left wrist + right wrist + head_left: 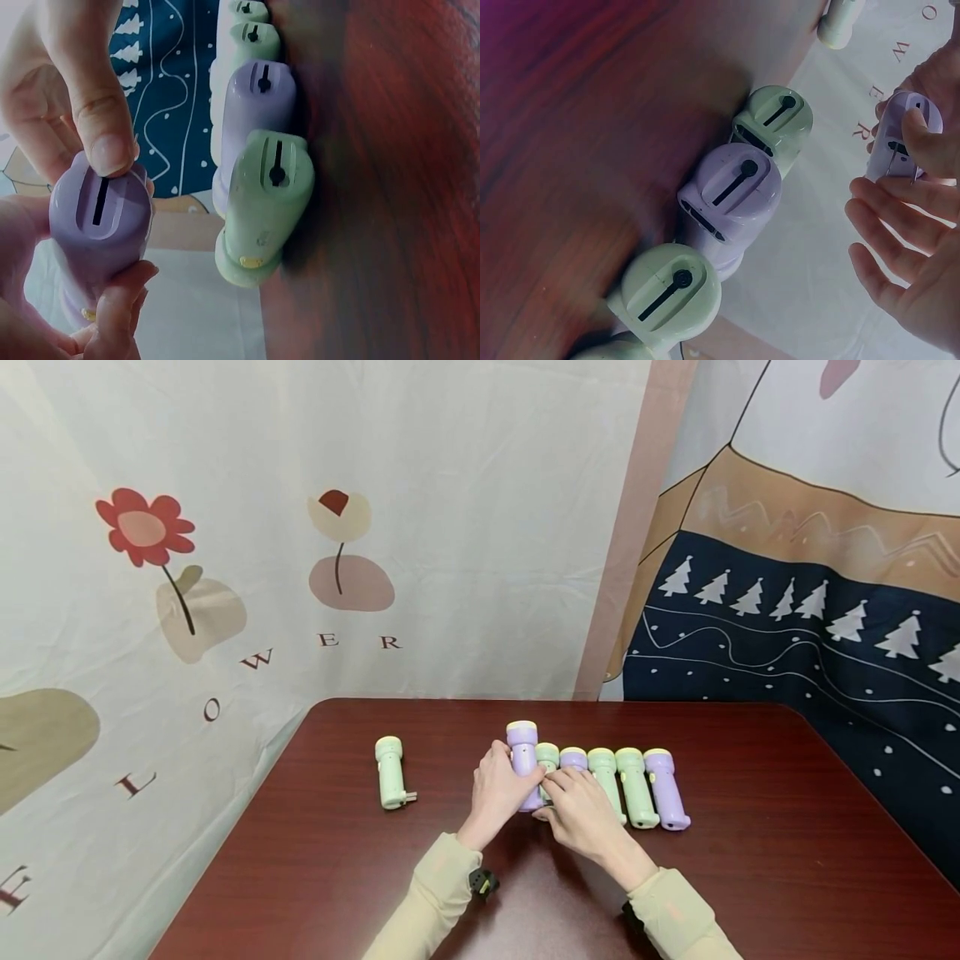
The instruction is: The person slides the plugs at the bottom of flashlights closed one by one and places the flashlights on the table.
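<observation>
A purple rechargeable flashlight with a pale yellow rim is held up off the table in my left hand, thumb and fingers round its barrel. My right hand pinches its base end. The right thumb presses beside the black slot on the end cap, and the forefinger lies by thin metal plug prongs on the side. Behind the hands a green flashlight and a purple one are partly hidden.
The row of flashlights continues right with two green ones, the nearer-right green one beside a purple one. A single green flashlight lies at the left, its prongs sticking out. Printed cloth hangs behind the dark red table.
</observation>
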{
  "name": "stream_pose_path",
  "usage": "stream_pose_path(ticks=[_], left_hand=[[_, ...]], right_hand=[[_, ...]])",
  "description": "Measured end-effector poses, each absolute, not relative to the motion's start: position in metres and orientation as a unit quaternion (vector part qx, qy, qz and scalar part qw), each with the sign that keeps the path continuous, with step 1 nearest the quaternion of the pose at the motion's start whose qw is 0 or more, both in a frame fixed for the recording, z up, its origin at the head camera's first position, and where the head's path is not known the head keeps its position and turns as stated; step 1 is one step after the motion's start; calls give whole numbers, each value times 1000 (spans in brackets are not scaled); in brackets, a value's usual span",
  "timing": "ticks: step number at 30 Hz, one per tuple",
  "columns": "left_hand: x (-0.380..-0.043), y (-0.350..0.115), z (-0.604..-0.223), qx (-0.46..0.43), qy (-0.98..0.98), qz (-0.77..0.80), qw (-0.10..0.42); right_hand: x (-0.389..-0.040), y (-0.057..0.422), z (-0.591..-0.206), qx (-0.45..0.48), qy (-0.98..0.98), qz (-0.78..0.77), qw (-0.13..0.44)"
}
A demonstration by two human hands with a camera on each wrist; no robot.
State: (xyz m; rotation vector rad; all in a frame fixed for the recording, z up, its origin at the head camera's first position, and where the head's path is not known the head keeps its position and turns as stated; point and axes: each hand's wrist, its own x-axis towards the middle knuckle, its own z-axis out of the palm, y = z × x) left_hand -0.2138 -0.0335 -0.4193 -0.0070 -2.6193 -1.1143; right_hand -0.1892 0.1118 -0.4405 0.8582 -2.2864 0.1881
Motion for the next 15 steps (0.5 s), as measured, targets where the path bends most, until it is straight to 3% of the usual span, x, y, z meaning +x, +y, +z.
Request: stream_pose_path(ticks=[15], left_hand=[[-212, -29, -420, 12, -916, -378, 134]], right_hand=[[-191, 114, -444, 348, -855, 71, 378]])
